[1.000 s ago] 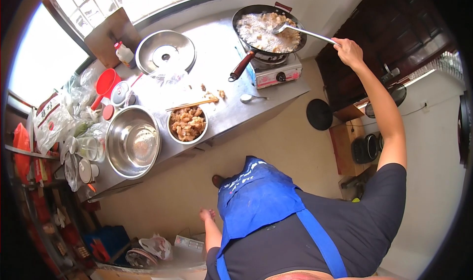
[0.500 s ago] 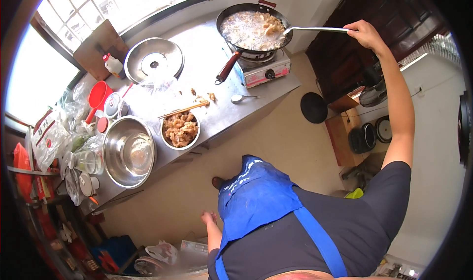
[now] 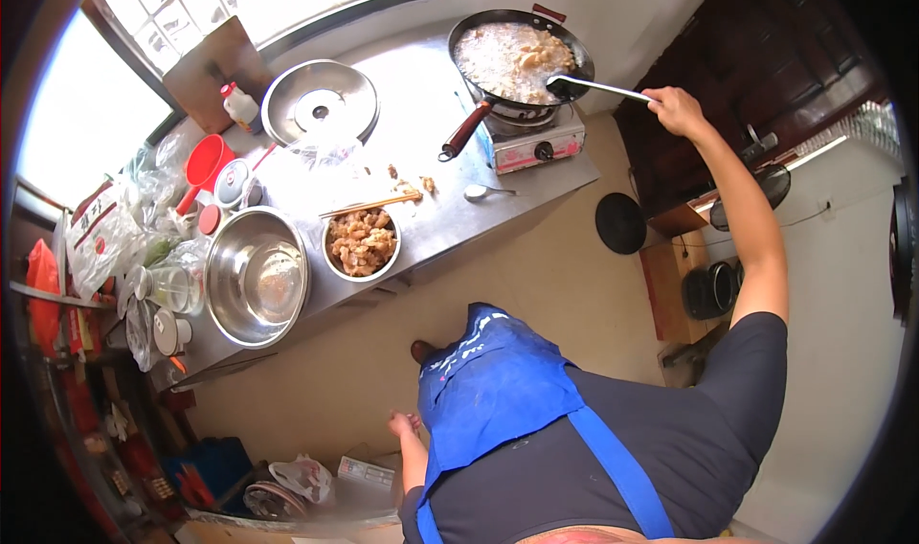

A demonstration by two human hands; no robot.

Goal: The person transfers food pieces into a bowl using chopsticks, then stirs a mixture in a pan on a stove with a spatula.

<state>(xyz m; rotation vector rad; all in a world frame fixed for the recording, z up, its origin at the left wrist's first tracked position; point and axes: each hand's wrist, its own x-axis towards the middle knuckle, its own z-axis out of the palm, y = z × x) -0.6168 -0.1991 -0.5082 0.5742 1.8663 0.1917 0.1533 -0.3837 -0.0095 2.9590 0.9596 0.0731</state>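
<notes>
My right hand is closed around the end of a long-handled metal spatula. Its dark head dips in at the right side of a black wok, where pieces of food sit in bubbling oil. The wok rests on a portable gas stove, its wooden handle pointing toward me. Low by my side hangs my left hand, fingers curled in, with nothing visible in them. A bowl of raw-looking battered meat pieces stands at the counter's front edge, chopsticks across its rim.
On the metal counter are a large steel basin, another steel basin, a spoon, a red scoop, a white bottle, a cutting board and plastic bags. A round black lid is off to the right.
My right hand has moved down and left, and the spatula handle now slants more. The spatula head has shifted slightly nearer me in the wok. My view has shifted a little.
</notes>
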